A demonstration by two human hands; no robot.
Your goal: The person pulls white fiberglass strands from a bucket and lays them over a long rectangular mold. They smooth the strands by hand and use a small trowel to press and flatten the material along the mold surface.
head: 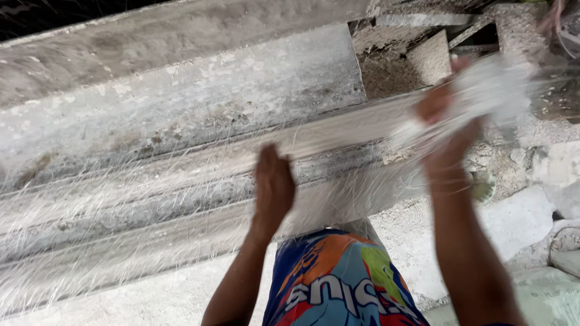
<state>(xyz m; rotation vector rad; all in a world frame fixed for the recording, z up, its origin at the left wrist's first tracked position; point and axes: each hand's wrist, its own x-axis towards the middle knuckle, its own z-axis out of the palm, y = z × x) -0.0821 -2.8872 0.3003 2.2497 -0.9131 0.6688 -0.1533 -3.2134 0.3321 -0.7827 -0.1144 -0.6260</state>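
Your left hand (273,187) lies flat, fingers spread, on loose white fibre strands (151,199) draped over the long grey moulding (181,108); right hand (447,130) pinches a white fibre bundle (483,96) at its end. Press evenly, draw strands along the profile, avoid clumps

One view only, from a camera worn on the person's head. It looks steeply down and forward, close over a long grey-white moulded slab (181,121) that runs from the lower left of the frame to the upper right. Both forearms rise from the bottom edge, with the person's colourful shorts (338,278) directly below the lens.
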